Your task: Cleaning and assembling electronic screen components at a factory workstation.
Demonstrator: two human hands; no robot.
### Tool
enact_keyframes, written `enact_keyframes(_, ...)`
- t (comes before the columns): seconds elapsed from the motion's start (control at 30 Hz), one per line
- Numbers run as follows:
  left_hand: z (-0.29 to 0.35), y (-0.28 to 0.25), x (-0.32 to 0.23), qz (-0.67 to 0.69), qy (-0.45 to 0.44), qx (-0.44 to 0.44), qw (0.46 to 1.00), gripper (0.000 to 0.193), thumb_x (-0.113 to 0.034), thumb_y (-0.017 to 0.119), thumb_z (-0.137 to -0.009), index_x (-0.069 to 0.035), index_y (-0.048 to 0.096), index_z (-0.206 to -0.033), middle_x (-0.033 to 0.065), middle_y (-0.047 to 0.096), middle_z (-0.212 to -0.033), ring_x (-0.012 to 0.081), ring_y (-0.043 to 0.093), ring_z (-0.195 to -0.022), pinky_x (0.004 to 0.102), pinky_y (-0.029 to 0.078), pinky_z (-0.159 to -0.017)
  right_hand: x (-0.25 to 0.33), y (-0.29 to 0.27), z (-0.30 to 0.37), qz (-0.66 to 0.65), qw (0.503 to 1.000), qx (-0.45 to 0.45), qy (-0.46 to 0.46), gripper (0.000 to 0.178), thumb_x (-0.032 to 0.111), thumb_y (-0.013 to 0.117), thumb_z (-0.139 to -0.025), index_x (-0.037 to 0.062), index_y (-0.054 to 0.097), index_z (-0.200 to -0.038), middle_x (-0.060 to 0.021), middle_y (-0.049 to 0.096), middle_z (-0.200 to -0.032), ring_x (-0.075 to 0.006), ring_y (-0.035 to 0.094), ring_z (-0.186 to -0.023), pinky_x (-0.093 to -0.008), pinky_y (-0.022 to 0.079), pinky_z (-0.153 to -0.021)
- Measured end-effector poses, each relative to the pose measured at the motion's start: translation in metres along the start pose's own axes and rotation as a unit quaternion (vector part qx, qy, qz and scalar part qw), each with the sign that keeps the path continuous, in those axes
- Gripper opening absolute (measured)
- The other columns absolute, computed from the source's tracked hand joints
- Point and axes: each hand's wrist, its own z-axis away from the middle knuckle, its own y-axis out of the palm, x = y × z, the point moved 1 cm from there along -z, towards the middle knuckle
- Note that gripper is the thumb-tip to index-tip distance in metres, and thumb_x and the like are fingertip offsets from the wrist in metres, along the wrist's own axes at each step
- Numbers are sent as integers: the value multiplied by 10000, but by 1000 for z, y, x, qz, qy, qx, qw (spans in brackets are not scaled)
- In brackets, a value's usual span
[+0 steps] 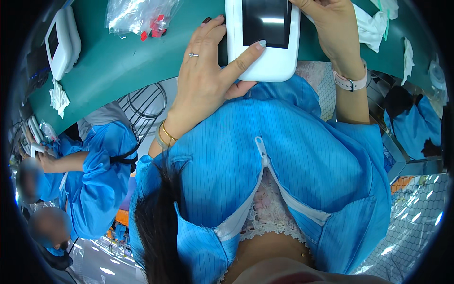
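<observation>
A white handheld device (267,66) with rounded corners and a dark glossy screen (266,33) is in front of me at the top edge, its far end out of view. My left hand (203,71) grips its left side, closed on it, with the thumb lying across the lower edge of the screen. At the device's upper right corner is my right hand (333,28), fingers bent and partly cut off by the picture's edge. A bit of white shows beneath those fingers, and I cannot make out what they hold.
The green table (127,71) carries a clear plastic bag (135,16) with small red pieces, stacked white devices (66,45) at the left, and white cloths (371,26) at the right. Co-workers in blue (101,175) sit to the left; another person (414,123) is at the right.
</observation>
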Motion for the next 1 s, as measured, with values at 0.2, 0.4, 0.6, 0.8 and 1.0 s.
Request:
enact_keyframes(0.2, 8, 7, -3, 34, 0, -28, 999, 674, -156, 839, -539, -232, 645, -1180, 191, 480, -1215, 409, 451, -1197, 472, 421, -962, 3, 3, 8, -69, 998, 11, 3, 48, -44, 623, -840, 0, 608, -829, -38, 606, -905, -89, 572, -793, -203, 460, -745)
enact_keyframes(0.4, 9, -13, 1, 357, -80, -71, 928, 775, -96, 781, -646, -81, 449, -1345, 223, 470, -1221, 348, 501, -1153, 427, 425, -978, 26, 18, 11, -153, 987, 25, -52, 54, -58, 627, -828, -9, 604, -834, -76, 613, -961, -111, 582, -854, -220, 468, -783)
enact_keyframes(0.6, -22, -22, -10, 630, -73, -76, 770, 961, 163, 558, -772, -70, -52, -1476, 211, 330, -1412, 246, 424, -1258, 344, 336, -1025, 58, 28, 12, -41, 986, 41, -154, 69, -76, 653, -800, -36, 618, -844, -104, 583, -1085, -129, 590, -878, -240, 480, -781)
enact_keyframes(0.8, -26, -37, -18, 631, -69, -63, 770, 864, 127, 582, -775, -57, 76, -1451, 192, 359, -1379, 251, 428, -1251, 355, 344, -1027, 69, 32, 21, -95, 984, 53, -141, 65, -73, 652, -806, -39, 624, -853, -100, 583, -1094, -134, 603, -894, -247, 486, -791)
enact_keyframes(1.0, -27, -51, -27, 524, -99, -70, 843, 840, 8, 698, -758, -76, 177, -1412, 188, 515, -1209, 248, 596, -1058, 349, 525, -869, 70, 43, 33, 63, 956, -57, -281, 83, -19, 701, -774, -24, 659, -846, -144, 565, -1075, -179, 559, -959, -283, 429, -839)
